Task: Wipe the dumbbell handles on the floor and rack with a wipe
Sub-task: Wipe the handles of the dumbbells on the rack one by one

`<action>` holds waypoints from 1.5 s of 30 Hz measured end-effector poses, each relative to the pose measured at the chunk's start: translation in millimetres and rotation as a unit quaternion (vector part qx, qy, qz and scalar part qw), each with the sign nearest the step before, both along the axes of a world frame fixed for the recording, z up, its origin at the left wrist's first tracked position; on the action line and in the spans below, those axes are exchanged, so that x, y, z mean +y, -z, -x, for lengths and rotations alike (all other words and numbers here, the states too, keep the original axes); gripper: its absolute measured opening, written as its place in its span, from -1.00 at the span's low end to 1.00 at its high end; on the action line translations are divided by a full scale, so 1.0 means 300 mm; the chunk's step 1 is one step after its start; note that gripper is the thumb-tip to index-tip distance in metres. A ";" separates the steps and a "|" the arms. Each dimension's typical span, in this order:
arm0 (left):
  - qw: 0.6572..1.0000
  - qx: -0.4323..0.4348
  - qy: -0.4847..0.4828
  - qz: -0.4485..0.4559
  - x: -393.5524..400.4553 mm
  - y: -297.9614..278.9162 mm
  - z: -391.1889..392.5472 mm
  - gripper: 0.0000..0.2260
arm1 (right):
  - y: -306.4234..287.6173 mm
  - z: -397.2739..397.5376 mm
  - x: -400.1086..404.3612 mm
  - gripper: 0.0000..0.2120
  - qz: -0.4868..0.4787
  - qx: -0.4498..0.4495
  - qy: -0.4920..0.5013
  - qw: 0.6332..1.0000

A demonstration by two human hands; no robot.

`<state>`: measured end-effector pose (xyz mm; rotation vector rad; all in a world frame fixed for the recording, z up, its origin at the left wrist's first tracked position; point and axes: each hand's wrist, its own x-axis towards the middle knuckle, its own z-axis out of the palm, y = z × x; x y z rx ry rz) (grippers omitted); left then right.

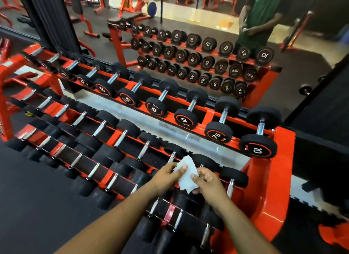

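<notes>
Dumbbell handles point(230, 189) gleam along a three-tier red rack point(272, 178) set before a gym mirror, as both hands pinch a white wipe point(187, 175) above the middle tier: left hand point(167, 175) at its upper edge, right hand point(204, 180) at its side. The wipe seems to be getting folded, not yet rubbing. Next, probably: wrap it around the nearest chrome handle.

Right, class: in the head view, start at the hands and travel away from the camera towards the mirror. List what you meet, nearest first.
Left hand and right hand holding the white wipe → middle-tier dumbbell → pale floor strip → top-tier dumbbell marked 5 → mirror showing the rack's reflection.
</notes>
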<state>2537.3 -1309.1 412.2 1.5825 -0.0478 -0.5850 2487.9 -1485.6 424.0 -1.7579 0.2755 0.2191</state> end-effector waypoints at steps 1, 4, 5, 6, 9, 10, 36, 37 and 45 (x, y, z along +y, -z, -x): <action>1.000 0.008 0.012 0.014 0.008 0.004 0.013 -0.71 | -0.009 0.003 0.026 -0.92 -0.001 -0.002 0.008 1.000; 0.999 -0.011 -0.052 0.001 0.017 0.008 0.017 -0.80 | -0.017 0.021 0.070 -0.93 0.011 -0.004 0.020 1.000; 0.997 -0.016 -0.075 -0.003 0.025 0.011 0.012 -0.80 | -0.017 0.029 0.079 -0.94 0.015 -0.007 0.026 1.000; 0.996 -0.010 -0.091 0.011 0.036 0.010 0.008 -0.80 | -0.019 0.037 0.087 -0.94 0.020 -0.012 0.031 0.999; 0.985 0.038 -0.149 0.071 0.055 0.000 0.012 -0.82 | -0.016 0.055 0.091 -0.92 0.020 -0.013 0.055 0.998; 0.979 0.056 -0.176 0.090 0.060 0.003 0.013 -0.81 | -0.016 0.059 0.091 -0.91 0.016 -0.013 0.064 0.998; 0.993 0.008 -0.070 0.089 -0.299 -0.117 0.055 -0.69 | -0.096 0.015 -0.308 -0.74 -0.198 -0.020 0.041 0.979; 0.993 0.017 -0.074 0.090 -0.316 -0.116 0.053 -0.69 | -0.093 0.008 -0.327 -0.71 -0.196 -0.020 0.036 0.980; 0.994 0.012 -0.079 0.073 -0.448 -0.077 0.034 -0.94 | -0.044 -0.039 -0.517 -0.81 -0.123 -0.047 -0.009 0.991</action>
